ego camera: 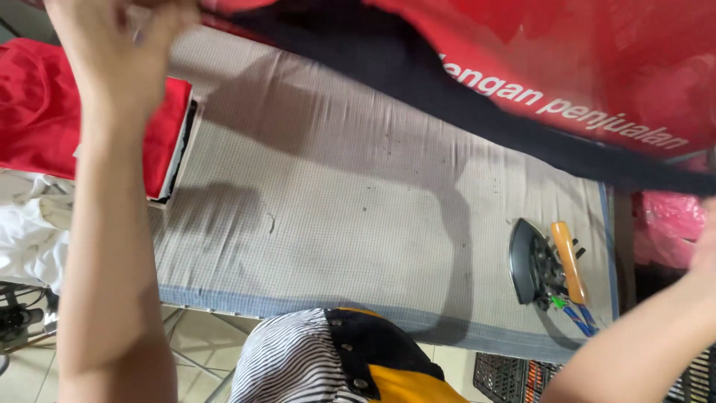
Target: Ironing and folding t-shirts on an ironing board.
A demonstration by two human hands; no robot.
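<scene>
Cloth: a red cloth [597, 52] with a dark band and white lettering was stretched in the air across the top of the view, above the board, spanning from the left hand to the right hand.
Left hand: the left hand [112, 45] was raised at the upper left, fingers clenched on the cloth's left end.
Right hand: the right hand [705, 246] sat at the right edge, mostly cut off; it lay just below the cloth's dark band, and whether it gripped the cloth could not be told.
Board: a checked grey ironing board [335, 209] lay under the cloth, carrying its shadow.
Iron: an iron [548, 265] with an orange handle rested on its side near the board's right end, well below the cloth.
Pile: folded red fabric [45, 112] lay left of the board, beside the left forearm.
</scene>
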